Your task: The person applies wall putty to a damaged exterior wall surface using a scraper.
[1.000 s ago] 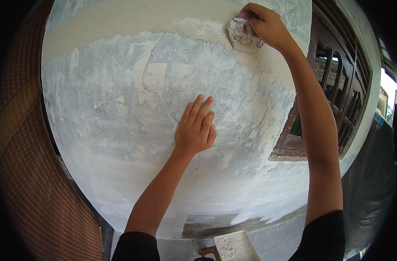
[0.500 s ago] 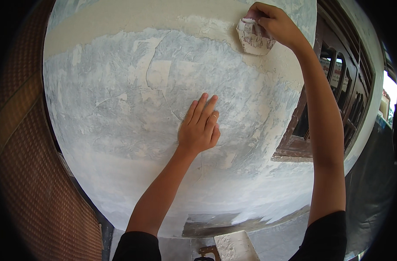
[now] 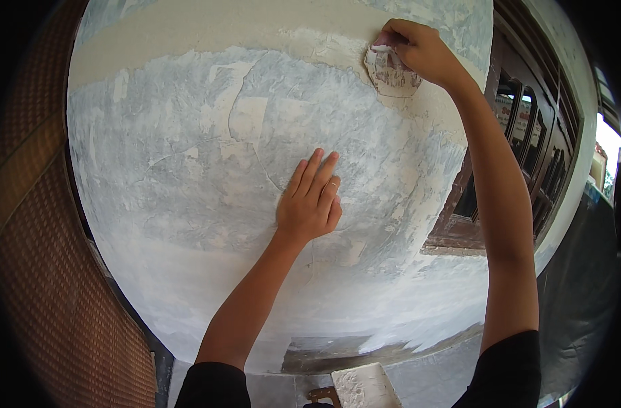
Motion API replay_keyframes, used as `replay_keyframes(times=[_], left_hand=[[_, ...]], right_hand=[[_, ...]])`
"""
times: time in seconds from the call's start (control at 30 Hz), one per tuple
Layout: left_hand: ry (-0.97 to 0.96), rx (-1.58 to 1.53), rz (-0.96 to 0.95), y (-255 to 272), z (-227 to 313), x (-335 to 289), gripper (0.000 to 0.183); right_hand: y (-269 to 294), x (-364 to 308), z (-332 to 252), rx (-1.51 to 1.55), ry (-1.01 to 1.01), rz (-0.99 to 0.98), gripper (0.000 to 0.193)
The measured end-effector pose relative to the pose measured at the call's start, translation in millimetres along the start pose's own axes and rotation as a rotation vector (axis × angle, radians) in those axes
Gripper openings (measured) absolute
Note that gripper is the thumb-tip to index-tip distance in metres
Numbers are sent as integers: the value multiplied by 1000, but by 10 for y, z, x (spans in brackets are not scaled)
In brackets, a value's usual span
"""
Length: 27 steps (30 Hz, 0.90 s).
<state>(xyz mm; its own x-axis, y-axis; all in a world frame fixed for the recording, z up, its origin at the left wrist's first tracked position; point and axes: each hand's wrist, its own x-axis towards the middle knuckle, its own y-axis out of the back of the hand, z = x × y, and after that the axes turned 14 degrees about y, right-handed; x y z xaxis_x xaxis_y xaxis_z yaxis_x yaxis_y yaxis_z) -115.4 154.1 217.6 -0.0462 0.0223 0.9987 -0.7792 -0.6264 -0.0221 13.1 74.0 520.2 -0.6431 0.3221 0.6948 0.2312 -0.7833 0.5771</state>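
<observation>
Against the upper right of the wall (image 3: pixel 181 163), my right hand (image 3: pixel 423 53) grips a putty scraper (image 3: pixel 394 81) by its upper edge. The scraper's rounded face is caked with off-white putty, and its lower edge lies at the wall. A smooth beige band of putty (image 3: pixel 188 41) runs leftward from there across the top; below it the surface is patchy grey and white. Lower and nearer the middle, my left hand (image 3: pixel 305 204) rests flat on the wall with its fingers stretched upward, a ring on one finger. It holds nothing.
A dark brown wooden window frame (image 3: pixel 460 234) borders the wall at right, with black sheeting (image 3: pixel 572 285) beyond. Woven panelling (image 3: pixel 72 285) stands at left. Below, a putty-coated pale tray (image 3: pixel 368 386) sits beside a brown wooden piece (image 3: pixel 322 394) above the grey floor.
The scraper in my right hand has shifted slightly down and left along the wall. My left hand stays flat in nearly the same place.
</observation>
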Motion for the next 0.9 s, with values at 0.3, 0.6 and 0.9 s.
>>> replay_keyframes(times=[0.3,0.6,0.9], left_hand=[[-6,6,2,18,1,15,25],[2,0,4,-7,30,7,26],[-3,1,9,-18,0,2,26]], right_hand=[[38,-69,104,-60,99,-45,27],[242,-25,194,8,107,97,26],[39,32,44,-67,61,26,24]])
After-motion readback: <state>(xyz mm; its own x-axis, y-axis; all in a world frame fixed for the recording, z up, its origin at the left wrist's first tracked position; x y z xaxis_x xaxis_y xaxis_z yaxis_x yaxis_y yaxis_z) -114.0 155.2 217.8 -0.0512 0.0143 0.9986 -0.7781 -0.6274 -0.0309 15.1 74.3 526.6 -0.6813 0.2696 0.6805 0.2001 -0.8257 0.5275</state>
